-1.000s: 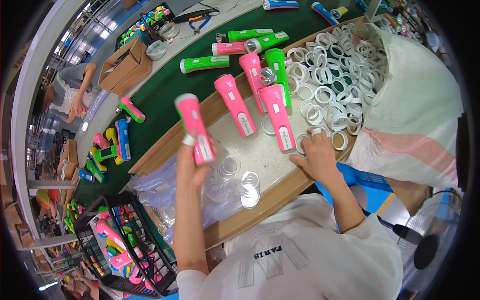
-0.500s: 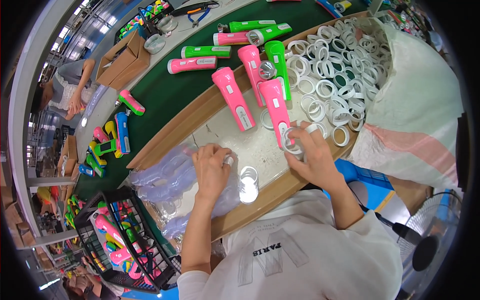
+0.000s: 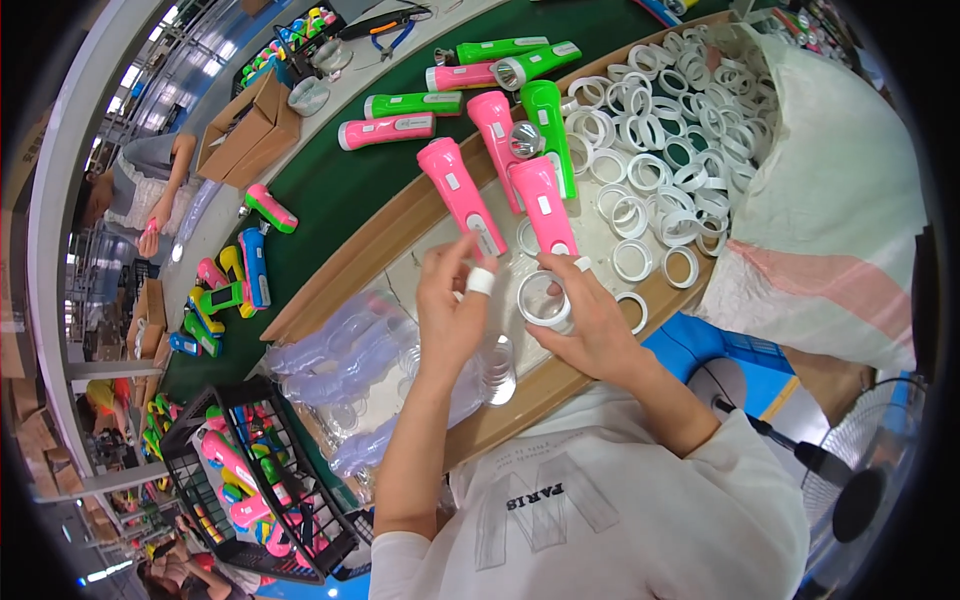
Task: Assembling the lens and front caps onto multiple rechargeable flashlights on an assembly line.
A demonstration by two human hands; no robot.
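My right hand is shut on a white plastic ring, held just above a wooden tray. My left hand is raised beside it, and one finger wears a white cot close to the ring's left edge. I cannot make out whether those fingers pinch anything. A stack of clear round discs lies under the hands. Pink torches and a green torch lie on the tray beyond. A heap of white rings fills the tray's right end.
A green belt behind the tray carries pink and green torches. Clear plastic bags lie at the left and a black crate of torches is lower left. A white sack stands at the right. A person works at far left.
My left hand let go of a pink torch, which now lies on the belt. It dipped to the clear discs, then rose to the ring. My right hand lifted a ring from the tray.
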